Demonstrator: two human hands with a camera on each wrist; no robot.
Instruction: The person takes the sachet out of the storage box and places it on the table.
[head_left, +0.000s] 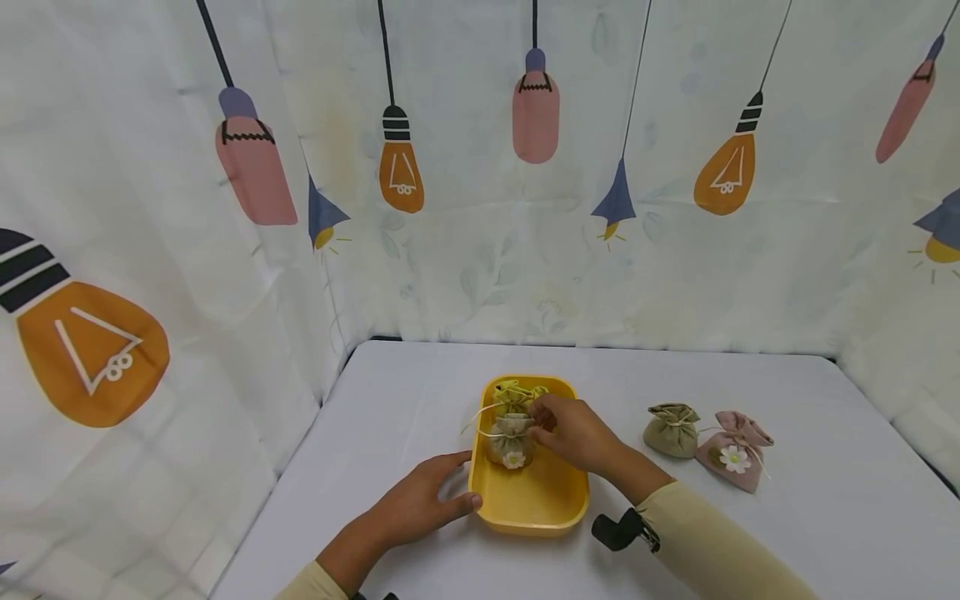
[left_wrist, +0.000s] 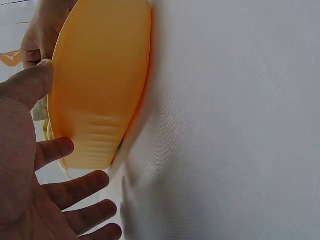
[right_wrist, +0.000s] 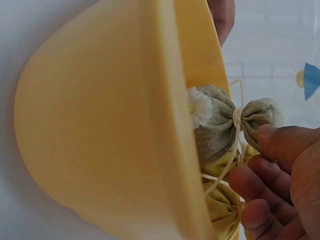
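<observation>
Beige sleeves [head_left: 720,542] reach in over the white-covered table [head_left: 420,392]. With our right hand [head_left: 573,433] we pinch the gathered top of a grey-green cloth drawstring pouch [head_left: 502,448] inside a yellow, round-cornered plastic tray [head_left: 528,500], by its left edge. Our left hand [head_left: 420,504], fingers spread, touches that edge from outside. Yellow cloth pouches [head_left: 512,397] sit toward the far edge; an olive cloth pouch [head_left: 671,433] and a pink cloth pouch [head_left: 738,437] sit toward the table's right edge.

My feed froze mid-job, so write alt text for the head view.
A person's right hand pinches the top of a gray pouch in a yellow tray, at least one yellow pouch behind it. The left hand touches the tray's left side; a green pouch and a pink pouch sit to the right on the white table.
</observation>
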